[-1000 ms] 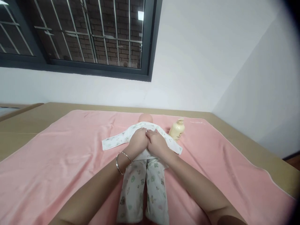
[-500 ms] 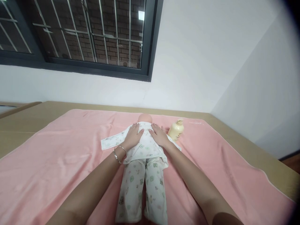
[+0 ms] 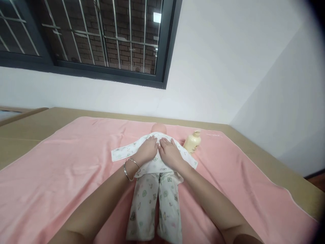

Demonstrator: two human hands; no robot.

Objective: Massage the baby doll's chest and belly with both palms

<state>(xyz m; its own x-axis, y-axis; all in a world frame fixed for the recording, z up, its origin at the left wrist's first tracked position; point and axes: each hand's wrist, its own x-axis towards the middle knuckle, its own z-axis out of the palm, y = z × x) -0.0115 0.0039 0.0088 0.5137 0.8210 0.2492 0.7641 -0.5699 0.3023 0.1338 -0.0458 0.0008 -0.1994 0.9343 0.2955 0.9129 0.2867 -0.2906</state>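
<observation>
A baby doll (image 3: 159,128) lies stretched out, its head toward the wall, wearing a white patterned top (image 3: 156,166) and matching trousers (image 3: 144,203). Flat on the upper part of the top rests my left hand (image 3: 147,149), fingers extended, a silver bangle (image 3: 129,169) at its wrist. Close beside it my right hand (image 3: 170,152) also lies flat on the top, fingers stretched out. The two hands nearly meet over the middle of the doll's torso. Both sleeves spread out sideways. Only the rounded crown of the doll's head shows.
Right of the doll stands a pale yellow pump bottle (image 3: 193,141), close to one sleeve. A pink blanket (image 3: 83,159) with folds covers the tan surface (image 3: 61,118). Behind are a white wall (image 3: 208,67) and a dark-framed window (image 3: 162,67) with metal bars.
My hands have moved inward across the doll's top, from apart near its sides to nearly touching at the middle. The view has shifted slightly.
</observation>
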